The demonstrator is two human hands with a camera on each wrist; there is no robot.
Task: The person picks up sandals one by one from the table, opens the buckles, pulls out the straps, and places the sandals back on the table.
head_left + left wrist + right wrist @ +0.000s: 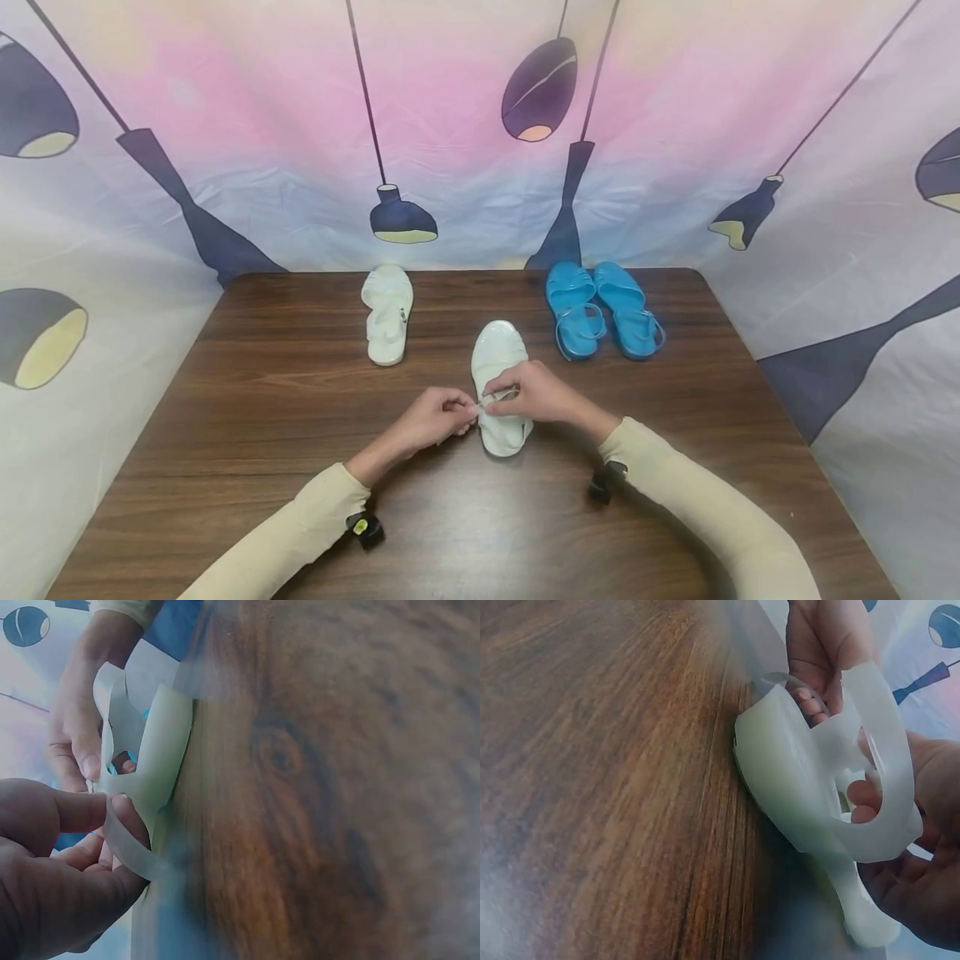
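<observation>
A white sandal (498, 343) lies mid-table, its toe pointing away from me and its heel (772, 754) toward me. From the left side, my left hand (433, 418) pinches the free end of its strap (129, 844) between thumb and fingers. My right hand (542, 392) reaches over the sandal from the right and pinches the strap near its fastening. Both hands meet at the sandal's left side, fingertips close together. In the right wrist view the strap's loop (895, 761) stands up around the heel opening. The fastening itself is mostly hidden by the fingers.
Another white sandal (387, 321) with a small metal buckle lies at the back left of the brown wooden table (285, 392). Two blue sandals (576, 333) stand side by side at the back right. A lamp-patterned cloth (465, 200) hangs behind the table.
</observation>
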